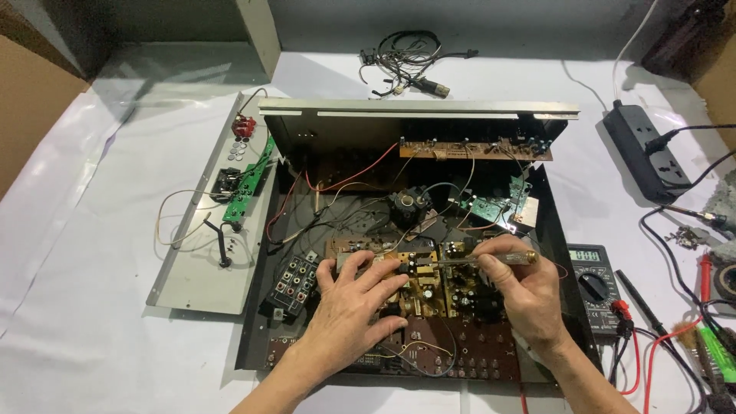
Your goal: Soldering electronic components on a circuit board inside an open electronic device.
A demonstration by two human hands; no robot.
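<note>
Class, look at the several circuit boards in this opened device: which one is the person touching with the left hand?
The yellowish-brown board in the chassis middle, under the left hand. The green boards and the long brown strip lie untouched farther away.

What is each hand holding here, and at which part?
Right hand holds a screwdriver by its amber handle. Left hand rests on the circuit board, gripping nothing.

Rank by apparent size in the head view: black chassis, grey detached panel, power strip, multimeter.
1. black chassis, largest by far.
2. grey detached panel on its left.
3. power strip and multimeter look alike; the meter sits nearer the camera and is partly covered by leads, so no ranking.
</note>
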